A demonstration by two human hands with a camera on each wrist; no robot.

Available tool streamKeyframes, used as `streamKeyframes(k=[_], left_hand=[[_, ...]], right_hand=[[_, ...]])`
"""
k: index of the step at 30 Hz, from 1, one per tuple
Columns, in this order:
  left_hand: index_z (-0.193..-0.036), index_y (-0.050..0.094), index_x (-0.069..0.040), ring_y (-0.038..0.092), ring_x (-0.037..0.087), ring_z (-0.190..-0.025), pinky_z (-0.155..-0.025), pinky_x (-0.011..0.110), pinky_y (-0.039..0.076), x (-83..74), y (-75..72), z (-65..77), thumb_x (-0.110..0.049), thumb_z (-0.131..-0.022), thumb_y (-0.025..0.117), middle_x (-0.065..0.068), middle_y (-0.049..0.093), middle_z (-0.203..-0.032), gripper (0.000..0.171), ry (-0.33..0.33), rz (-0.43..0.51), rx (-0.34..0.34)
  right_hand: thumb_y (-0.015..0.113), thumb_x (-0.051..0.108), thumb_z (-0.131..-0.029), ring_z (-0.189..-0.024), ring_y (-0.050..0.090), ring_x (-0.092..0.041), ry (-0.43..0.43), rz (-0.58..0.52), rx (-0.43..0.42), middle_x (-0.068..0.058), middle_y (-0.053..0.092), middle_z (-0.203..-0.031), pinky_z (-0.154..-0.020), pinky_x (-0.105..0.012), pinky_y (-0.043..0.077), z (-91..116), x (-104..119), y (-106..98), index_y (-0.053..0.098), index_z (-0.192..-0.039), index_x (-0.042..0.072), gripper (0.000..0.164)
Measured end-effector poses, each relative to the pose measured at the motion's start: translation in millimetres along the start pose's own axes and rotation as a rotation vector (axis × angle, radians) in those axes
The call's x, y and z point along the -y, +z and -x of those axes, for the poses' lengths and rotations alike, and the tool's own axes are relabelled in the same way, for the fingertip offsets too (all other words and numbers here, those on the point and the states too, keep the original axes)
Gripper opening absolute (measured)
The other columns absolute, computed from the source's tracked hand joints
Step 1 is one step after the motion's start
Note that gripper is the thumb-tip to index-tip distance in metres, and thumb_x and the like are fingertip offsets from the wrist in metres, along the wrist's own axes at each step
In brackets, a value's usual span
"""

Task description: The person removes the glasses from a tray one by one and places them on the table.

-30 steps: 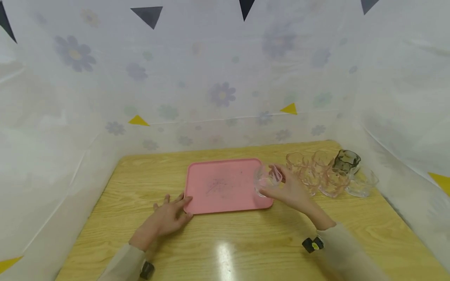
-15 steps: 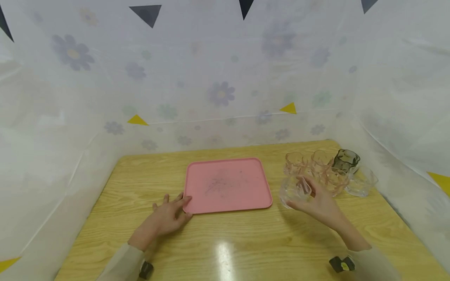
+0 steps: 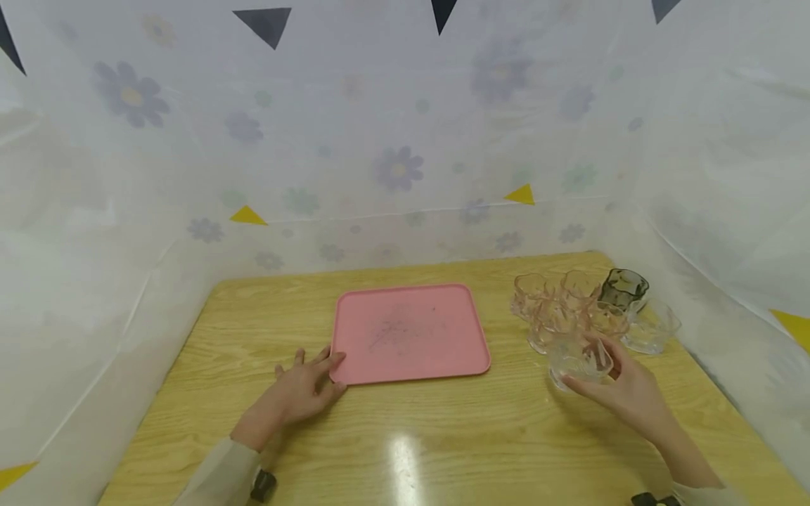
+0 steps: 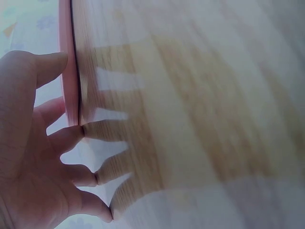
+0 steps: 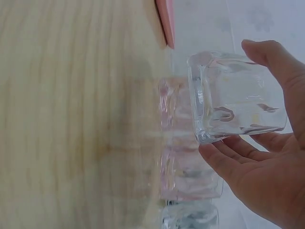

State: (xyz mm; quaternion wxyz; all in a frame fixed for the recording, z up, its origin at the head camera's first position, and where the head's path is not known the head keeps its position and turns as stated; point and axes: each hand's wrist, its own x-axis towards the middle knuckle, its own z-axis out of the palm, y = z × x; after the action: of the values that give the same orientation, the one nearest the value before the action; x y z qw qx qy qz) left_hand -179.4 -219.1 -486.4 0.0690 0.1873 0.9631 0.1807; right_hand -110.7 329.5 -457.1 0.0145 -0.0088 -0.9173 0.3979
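My right hand holds a clear drinking glass between thumb and fingers, in front of the group of glasses at the right. In the right wrist view the thumb lies along one side of the glass and the fingers along the opposite side, with its thick base raised off the tabletop. My left hand lies at the near left corner of a pink tray, fingers spread. The left wrist view shows the thumb against the tray's rim and the outer fingertips on the table.
Several pink-tinted glasses stand close together at the right, with a smoky grey glass and another clear glass beside them. A flower-printed white sheet encloses the wooden table at the back and sides.
My right hand has carried the clear glass from over the tray's right end to the right, toward the near side of the glasses. The left hand keeps its place at the tray.
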Motion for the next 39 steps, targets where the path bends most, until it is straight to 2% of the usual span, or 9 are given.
streamKeyframes(k=[5,8,10,12,16,21,33,37,39], left_hand=[[-0.16,0.048,-0.02,0.024,0.075,-0.142,-0.097,0.1,0.015,-0.1,-0.4,-0.1,-0.052,-0.106,0.054,0.015,0.035,-0.169,0.063,-0.007,0.002,0.008],[-0.16,0.048,-0.02,0.023,0.075,-0.143,-0.097,0.099,0.014,-0.2,-0.8,0.8,-0.052,-0.106,0.054,0.015,0.035,-0.169,0.063,-0.012,0.007,0.009],[-0.16,0.048,-0.02,0.024,0.075,-0.143,-0.097,0.1,0.014,-0.2,-1.0,1.2,-0.051,-0.106,0.054,0.015,0.036,-0.169,0.063,-0.011,0.008,0.005],[-0.16,0.048,-0.021,0.024,0.075,-0.143,-0.097,0.1,0.014,-0.4,-1.0,1.3,-0.051,-0.106,0.055,0.015,0.037,-0.169,0.062,-0.012,0.011,0.003],[-0.16,0.048,-0.02,0.023,0.075,-0.143,-0.097,0.1,0.013,-0.7,-1.0,0.9,-0.051,-0.106,0.055,0.016,0.036,-0.169,0.062,-0.011,0.019,0.005],[-0.16,0.049,-0.02,0.023,0.075,-0.143,-0.097,0.1,0.013,-1.1,-0.9,0.7,-0.051,-0.106,0.056,0.017,0.036,-0.168,0.062,-0.006,0.019,0.002],[-0.16,0.048,-0.02,0.023,0.074,-0.143,-0.097,0.1,0.013,-0.4,-1.4,1.7,-0.052,-0.106,0.055,0.016,0.036,-0.169,0.063,-0.009,0.008,-0.001],[-0.16,0.047,-0.02,0.023,0.073,-0.144,-0.098,0.099,0.013,-1.6,-1.9,1.5,-0.052,-0.107,0.054,0.015,0.035,-0.169,0.063,-0.009,0.009,0.002],[-0.16,0.048,-0.019,0.024,0.074,-0.144,-0.097,0.099,0.014,-2.2,-1.9,1.5,-0.052,-0.106,0.055,0.016,0.035,-0.169,0.063,-0.007,0.008,0.0]], right_hand=[[0.08,0.045,-0.093,-0.135,0.049,-0.058,0.033,0.041,-0.023,-0.022,0.051,-0.148,-0.097,-0.068,0.052,6.2,-15.4,-8.5,0.025,-0.167,0.009,0.099],[0.081,0.044,-0.093,-0.129,0.054,-0.054,0.031,0.076,-0.054,-0.02,0.054,-0.144,-0.085,-0.046,0.061,7.8,-23.7,-13.8,0.029,-0.165,0.008,0.096],[0.082,0.043,-0.093,-0.123,0.057,-0.05,0.04,0.091,-0.067,-0.02,0.055,-0.142,-0.076,-0.033,0.058,8.7,-28.3,-17.4,0.03,-0.164,0.007,0.095],[0.081,0.045,-0.093,-0.122,0.057,-0.052,0.072,0.088,-0.067,-0.023,0.054,-0.143,-0.077,-0.032,0.056,9.2,-32.6,-21.4,0.03,-0.164,0.006,0.096],[0.076,0.051,-0.096,-0.128,0.049,-0.063,0.14,0.061,-0.03,-0.031,0.048,-0.15,-0.086,-0.06,0.056,11.3,-39.8,-29.6,0.021,-0.167,0.002,0.102],[0.075,0.051,-0.096,-0.126,0.049,-0.064,0.158,0.08,-0.042,-0.035,0.046,-0.15,-0.081,-0.053,0.058,12.9,-47.8,-37.9,0.02,-0.166,0.001,0.102],[0.07,0.055,-0.098,-0.123,0.05,-0.062,0.198,0.109,-0.003,-0.04,0.039,-0.152,-0.08,-0.054,0.058,10.4,-63.2,-49.0,0.013,-0.167,-0.003,0.106],[0.072,0.054,-0.097,-0.108,0.062,-0.034,0.181,0.137,-0.01,-0.032,0.046,-0.147,-0.071,-0.031,0.055,10.0,-66.6,-49.4,0.019,-0.165,-0.003,0.103],[0.074,0.052,-0.096,-0.107,0.063,-0.029,0.167,0.145,-0.019,-0.029,0.049,-0.145,-0.068,-0.025,0.05,10.1,-67.7,-48.6,0.022,-0.163,-0.004,0.101]])
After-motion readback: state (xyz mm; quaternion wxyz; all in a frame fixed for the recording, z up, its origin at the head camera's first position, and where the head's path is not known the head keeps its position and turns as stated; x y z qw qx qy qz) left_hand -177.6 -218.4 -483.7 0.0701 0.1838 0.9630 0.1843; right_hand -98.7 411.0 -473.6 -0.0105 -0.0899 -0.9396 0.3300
